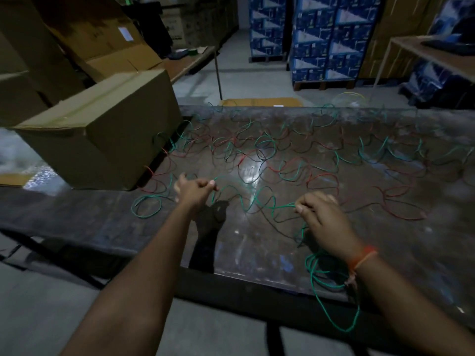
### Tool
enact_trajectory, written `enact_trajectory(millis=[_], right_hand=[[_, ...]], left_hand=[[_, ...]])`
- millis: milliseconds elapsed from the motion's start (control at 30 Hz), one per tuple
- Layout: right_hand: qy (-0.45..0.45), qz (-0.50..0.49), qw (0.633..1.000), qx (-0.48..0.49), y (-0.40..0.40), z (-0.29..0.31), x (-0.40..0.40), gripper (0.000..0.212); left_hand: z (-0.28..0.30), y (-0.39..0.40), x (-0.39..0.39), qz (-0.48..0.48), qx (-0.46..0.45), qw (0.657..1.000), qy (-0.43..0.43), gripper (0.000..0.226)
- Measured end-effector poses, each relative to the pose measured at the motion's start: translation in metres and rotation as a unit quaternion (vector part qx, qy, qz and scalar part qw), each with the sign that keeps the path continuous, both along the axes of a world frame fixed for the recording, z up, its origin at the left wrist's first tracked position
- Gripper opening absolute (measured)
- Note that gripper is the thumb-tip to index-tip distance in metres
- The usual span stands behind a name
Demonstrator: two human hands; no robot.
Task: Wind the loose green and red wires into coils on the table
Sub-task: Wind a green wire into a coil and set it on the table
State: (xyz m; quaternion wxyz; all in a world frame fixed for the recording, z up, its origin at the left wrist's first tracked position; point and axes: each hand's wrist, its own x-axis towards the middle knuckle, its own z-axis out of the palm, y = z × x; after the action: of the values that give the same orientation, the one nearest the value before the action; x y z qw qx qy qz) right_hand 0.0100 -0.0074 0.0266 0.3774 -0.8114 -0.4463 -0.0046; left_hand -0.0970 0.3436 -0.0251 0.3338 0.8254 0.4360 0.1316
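Where the near edge of the table (257, 283) cuts across, a loop of green wire (331, 299) droops over it below your right wrist, and the dim light makes its end hard to trace. Your right hand (323, 219) has its fingers curled, pinching a wavy green strand (259, 201) that runs left to your left hand (192, 191), which pinches the same strand between thumb and finger. Left of that hand a small green loop (146, 206) lies flat on the table. Farther out, loose red and green wires (270, 150) tangle across the whole tabletop; the glare spot and motion blur keep you from following any single one. A cardboard box (102, 134) sits at the far left. Beyond stand stacked blue cartons (321, 39).
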Motion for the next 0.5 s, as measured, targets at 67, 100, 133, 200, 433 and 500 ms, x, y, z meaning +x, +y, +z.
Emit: enact_trajectory(millis=[67, 100, 133, 200, 433, 500], right_hand=[[0.017, -0.017, 0.999, -0.036, 0.015, -0.018, 0.01, 0.023], [0.042, -0.018, 0.997, -0.056, 0.02, -0.026, 0.014, 0.024], [0.06, -0.012, 0.995, -0.073, 0.023, -0.032, 0.016, 0.024], [0.085, 0.011, 0.993, -0.082, 0.025, -0.039, 0.018, 0.032], [0.183, 0.07, 0.978, -0.076, 0.007, -0.052, -0.004, 0.028], [0.217, 0.078, 0.97, -0.078, -0.004, -0.058, -0.012, 0.026]], left_hand=[[-0.007, 0.011, -0.002, 0.012, -0.036, 0.999, 0.039, 0.038], [-0.005, 0.007, -0.006, 0.006, -0.066, 0.997, 0.041, 0.04], [-0.005, 0.004, -0.009, -0.012, -0.086, 0.995, 0.045, 0.039], [-0.001, -0.007, -0.015, -0.051, -0.079, 0.994, 0.055, 0.04], [0.007, -0.067, -0.039, -0.116, -0.003, 0.991, 0.065, 0.042], [0.004, -0.091, -0.049, -0.129, -0.009, 0.989, 0.068, 0.038]])
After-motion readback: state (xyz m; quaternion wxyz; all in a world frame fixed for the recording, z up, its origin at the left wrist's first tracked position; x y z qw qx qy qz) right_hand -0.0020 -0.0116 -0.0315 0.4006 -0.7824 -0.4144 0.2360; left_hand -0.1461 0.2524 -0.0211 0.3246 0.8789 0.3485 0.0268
